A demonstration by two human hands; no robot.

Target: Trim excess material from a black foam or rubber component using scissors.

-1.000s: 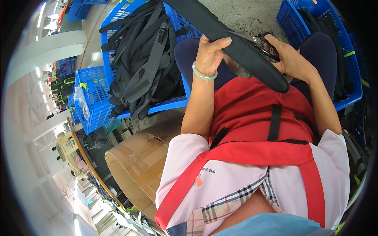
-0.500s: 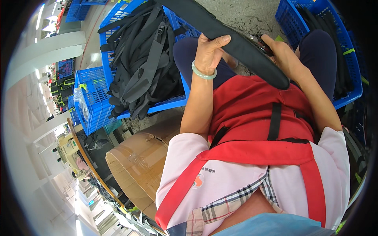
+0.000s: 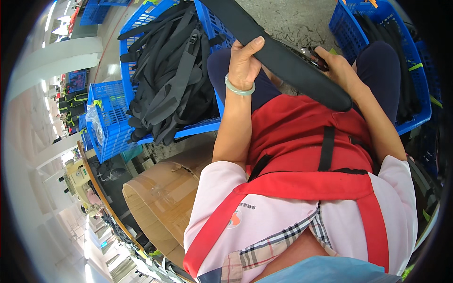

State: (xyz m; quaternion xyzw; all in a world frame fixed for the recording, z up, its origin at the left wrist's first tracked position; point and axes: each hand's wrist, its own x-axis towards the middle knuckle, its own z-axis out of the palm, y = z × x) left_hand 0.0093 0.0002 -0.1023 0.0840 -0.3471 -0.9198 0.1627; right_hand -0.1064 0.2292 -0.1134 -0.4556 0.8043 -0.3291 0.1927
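Observation:
A long black padded strap slants across my lap, its rounded end toward me and its other end running out of the top of the view. My left hand, with a pale green bangle at the wrist, grips the strap's edge, thumb on top and fingers underneath. Beyond the strap, my right hand is closed round scissors with dark handles. Their metal part lies close along the strap's far edge, and the strap partly hides them.
A blue crate heaped with black straps stands at my left. Another blue crate with dark pieces is at my right. A brown cardboard box sits by my left elbow. Dark scraps litter the grey floor.
My left hand has shifted slightly left and up along with its part of the strap. The strap's rounded end now lies a little further right. The right hand still holds the scissors.

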